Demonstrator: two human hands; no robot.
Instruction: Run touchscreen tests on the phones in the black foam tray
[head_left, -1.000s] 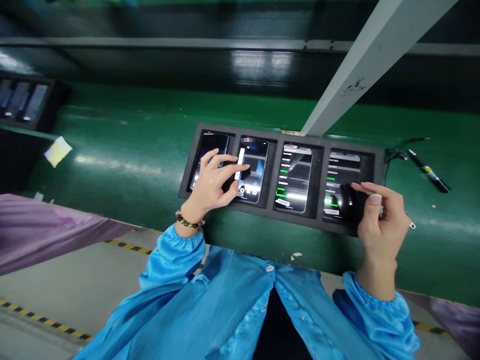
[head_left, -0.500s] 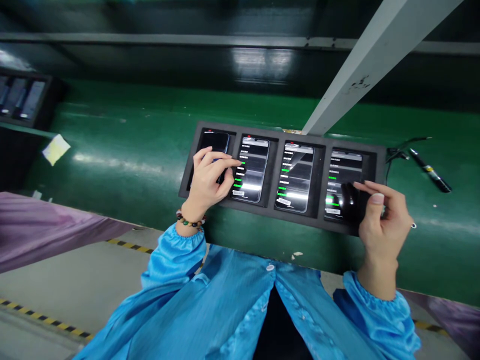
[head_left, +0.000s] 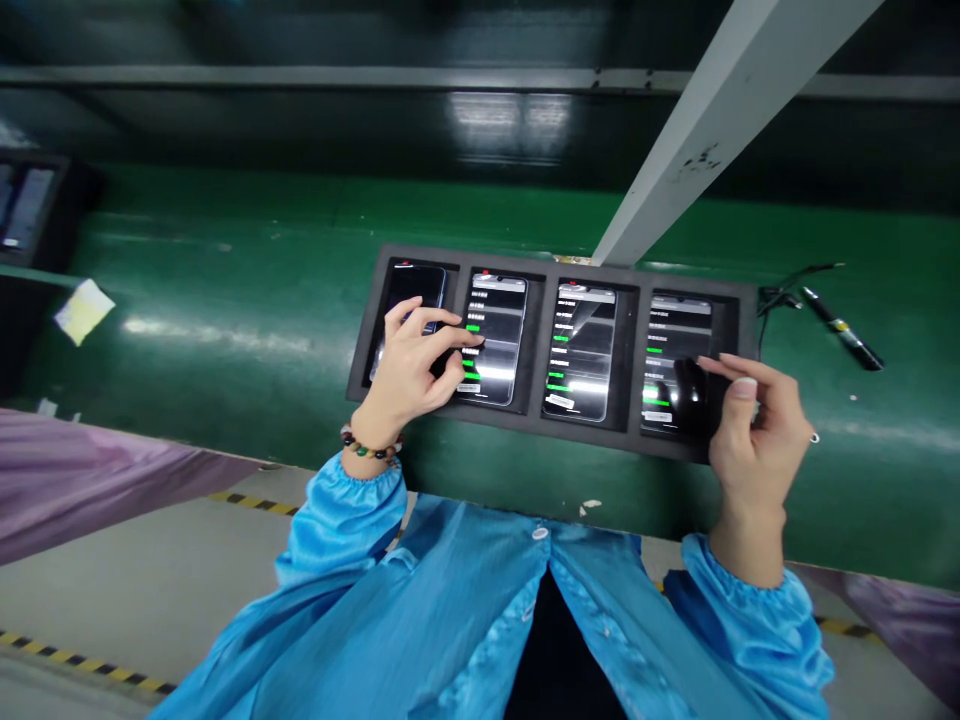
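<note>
From my end I count four phones in one tray [head_left: 585, 431] on the green bench [head_left: 240, 400], one per slot. Three light up with lists, some lines green: the second phone [head_left: 501, 350] at the forefinger of my left grip [head_left: 412, 365], the third phone [head_left: 589, 345] between both grips, and the fourth phone [head_left: 675, 335] by the fingertips of my right grip [head_left: 761, 425]. The first phone [head_left: 420, 283], partly covered by my left grip, looks dark where it shows. So I'd judge three have reached the list stage and one has not; the lines are too small to read.

My left grip is loosely spread with hold of nothing; whether it touches glass I cannot tell. My right grip is half curled, thumb apart from forefinger; I can't tell if anything sits inside. Beyond it lies one pen [head_left: 844, 328]; well out past my left grip, one paper slip [head_left: 85, 312].
</note>
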